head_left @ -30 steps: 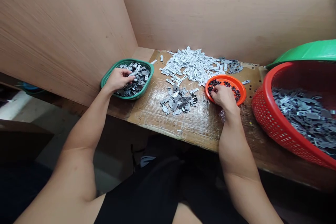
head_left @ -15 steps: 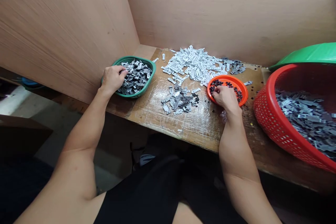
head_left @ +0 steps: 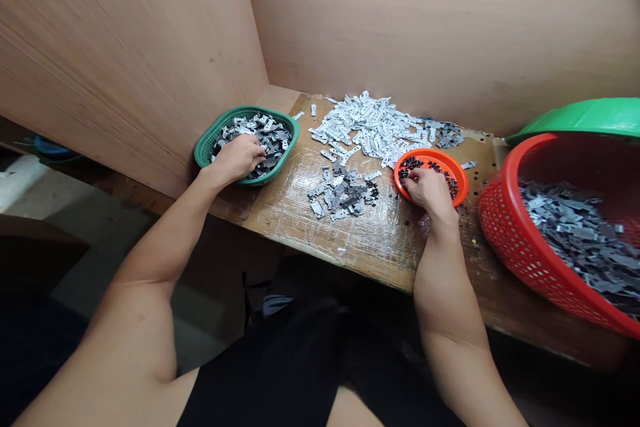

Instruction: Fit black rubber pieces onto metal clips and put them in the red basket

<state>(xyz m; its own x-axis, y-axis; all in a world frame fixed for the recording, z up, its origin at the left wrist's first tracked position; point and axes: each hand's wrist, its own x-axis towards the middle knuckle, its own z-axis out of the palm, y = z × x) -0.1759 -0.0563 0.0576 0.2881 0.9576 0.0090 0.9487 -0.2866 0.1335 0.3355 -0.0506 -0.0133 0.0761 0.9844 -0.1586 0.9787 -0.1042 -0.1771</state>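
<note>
My left hand (head_left: 237,159) is over the green basket (head_left: 204,144), which is heaped with small metal plates (head_left: 273,128). Its fingers are curled together above the plates, and whatever they hold is hidden. My right hand (head_left: 431,191) dips into the orange dish (head_left: 464,177), fingertips pinched among small dark pieces (head_left: 411,163). I cannot make out what is between them. Between the hands lie a small pile of grey metal plates (head_left: 343,193) with some dark bits at its right edge, and a larger spread of pale metal plates (head_left: 373,123) behind it.
At the right, a large red perforated basket (head_left: 515,247) is tipped toward me, holding many grey metal plates (head_left: 580,233). A green container (head_left: 585,117) stands behind it. Wooden panels rise at the back (head_left: 425,33) and left (head_left: 150,60). The cardboard-covered table (head_left: 300,213) ends at a front edge near me.
My left hand has moved right, from the basket's left side to over the plates inside. My right hand stays at the orange dish. The view has shifted slightly.
</note>
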